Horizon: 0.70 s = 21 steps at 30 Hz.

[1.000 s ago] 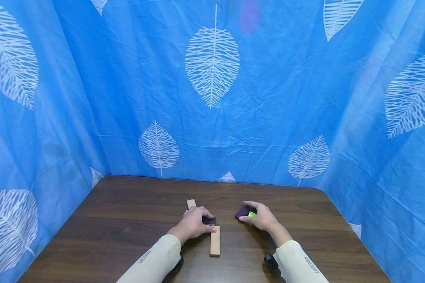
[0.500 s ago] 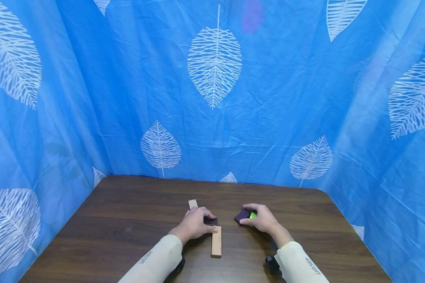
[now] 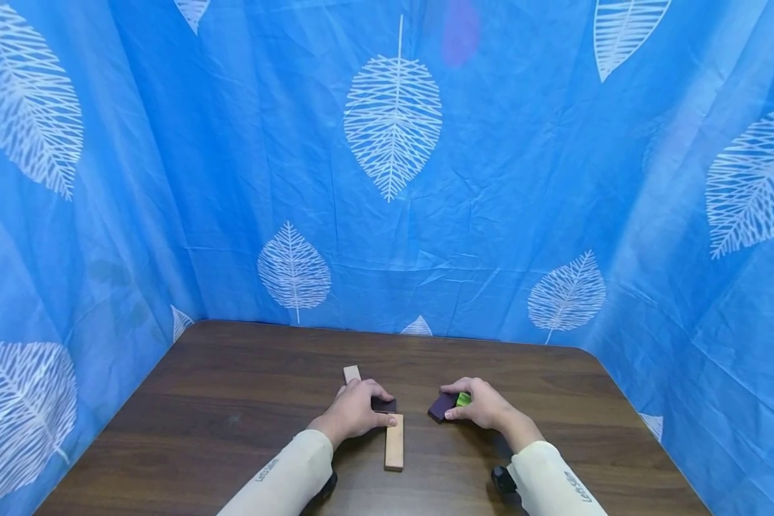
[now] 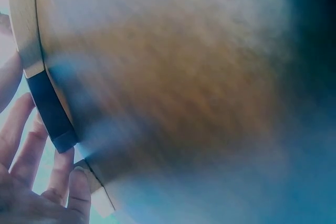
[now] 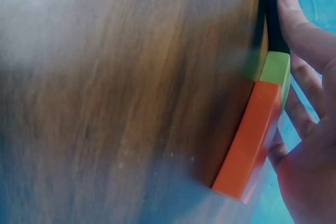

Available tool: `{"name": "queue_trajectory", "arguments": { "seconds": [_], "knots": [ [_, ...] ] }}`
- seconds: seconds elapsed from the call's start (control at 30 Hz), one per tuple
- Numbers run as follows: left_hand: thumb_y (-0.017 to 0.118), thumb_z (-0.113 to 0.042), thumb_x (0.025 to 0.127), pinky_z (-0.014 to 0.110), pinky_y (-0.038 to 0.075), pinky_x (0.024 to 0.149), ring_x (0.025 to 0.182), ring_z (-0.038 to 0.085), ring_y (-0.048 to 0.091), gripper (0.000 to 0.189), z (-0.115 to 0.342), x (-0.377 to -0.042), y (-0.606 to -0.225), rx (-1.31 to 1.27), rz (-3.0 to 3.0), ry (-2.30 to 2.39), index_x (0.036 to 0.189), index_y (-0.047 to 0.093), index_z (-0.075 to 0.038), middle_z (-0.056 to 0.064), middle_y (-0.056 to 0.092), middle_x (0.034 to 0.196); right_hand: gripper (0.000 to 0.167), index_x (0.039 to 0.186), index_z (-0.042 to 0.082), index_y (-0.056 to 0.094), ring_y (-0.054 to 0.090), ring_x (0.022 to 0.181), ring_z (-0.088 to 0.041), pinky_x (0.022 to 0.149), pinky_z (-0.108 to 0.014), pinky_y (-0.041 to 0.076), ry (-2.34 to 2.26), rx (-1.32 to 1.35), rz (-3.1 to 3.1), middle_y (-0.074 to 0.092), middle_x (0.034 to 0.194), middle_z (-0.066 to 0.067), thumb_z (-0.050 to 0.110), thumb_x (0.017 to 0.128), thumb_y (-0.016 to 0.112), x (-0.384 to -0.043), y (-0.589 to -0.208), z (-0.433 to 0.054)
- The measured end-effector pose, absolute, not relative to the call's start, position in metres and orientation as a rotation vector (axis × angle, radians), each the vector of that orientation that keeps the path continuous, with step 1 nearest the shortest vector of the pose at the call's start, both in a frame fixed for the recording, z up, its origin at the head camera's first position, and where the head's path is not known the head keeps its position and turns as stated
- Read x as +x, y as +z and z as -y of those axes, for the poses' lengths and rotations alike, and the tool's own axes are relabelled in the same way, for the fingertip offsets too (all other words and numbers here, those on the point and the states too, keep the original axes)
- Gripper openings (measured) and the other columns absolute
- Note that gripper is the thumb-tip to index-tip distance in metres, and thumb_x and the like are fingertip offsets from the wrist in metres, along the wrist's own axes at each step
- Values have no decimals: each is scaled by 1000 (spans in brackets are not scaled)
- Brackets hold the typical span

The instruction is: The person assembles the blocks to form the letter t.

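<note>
My right grip (image 3: 485,406) pinches a dark purple rectangular block (image 3: 441,407), lower centre-right of frame, long edges slanting up-right. My left grip (image 3: 355,410) holds a black rectangular block (image 3: 384,406), left of it, apart.

dark block (image 3: 384,405) pt hidden by L hand (image 3: 355,411), green block (image 3: 464,400) by R hand (image 3: 488,408), tabletop (image 4: 173,82) blurred (L-wrist view)

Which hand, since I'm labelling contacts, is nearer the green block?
Right: the right hand is at the green block, arched closely around it. The left hand is apart from it, farther left across the table, at the left dark block.
</note>
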<state>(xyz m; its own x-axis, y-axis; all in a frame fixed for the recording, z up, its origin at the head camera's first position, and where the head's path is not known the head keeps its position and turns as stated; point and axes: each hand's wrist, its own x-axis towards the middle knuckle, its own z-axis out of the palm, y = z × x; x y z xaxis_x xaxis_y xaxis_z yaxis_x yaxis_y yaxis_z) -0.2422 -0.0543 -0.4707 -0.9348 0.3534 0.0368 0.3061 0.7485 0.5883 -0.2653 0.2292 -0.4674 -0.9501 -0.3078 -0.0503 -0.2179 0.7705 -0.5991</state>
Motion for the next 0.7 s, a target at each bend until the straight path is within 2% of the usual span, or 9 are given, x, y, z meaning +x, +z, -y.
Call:
{"name": "queue_trajectory", "arguments": {
  "seconds": [0.27,0.53,0.7],
  "knots": [
    [85,-39,81,50,37,99,112,25,52,38,54,-242,-472,518,-2858,951,112,77,-18,0,67,118,29,108,18,76,58,109,-29,99,-56,41,-947,-389,-2865,68,113,-4,16,81,86,-258,-470,-229],
    [85,-38,81,50,37,100,111,26,52,37,55,-241,-471,526,-2862,957,110,77,-17,0,67,116,23,103,18,74,55,103,-26,97,-55,40,-970,-359,-2943,67,108,-1,20,82,85,-255,-476,-228],
    [86,-37,81,50,37,99,110,25,52,36,54,-240,-470,522,-2857,970,110,77,-17,-1,67,115,21,102,20,73,52,111,-28,97,-56,35,-943,-309,-3022,67,106,1,24,84,84,-254,-480,-224]
  ]
}}
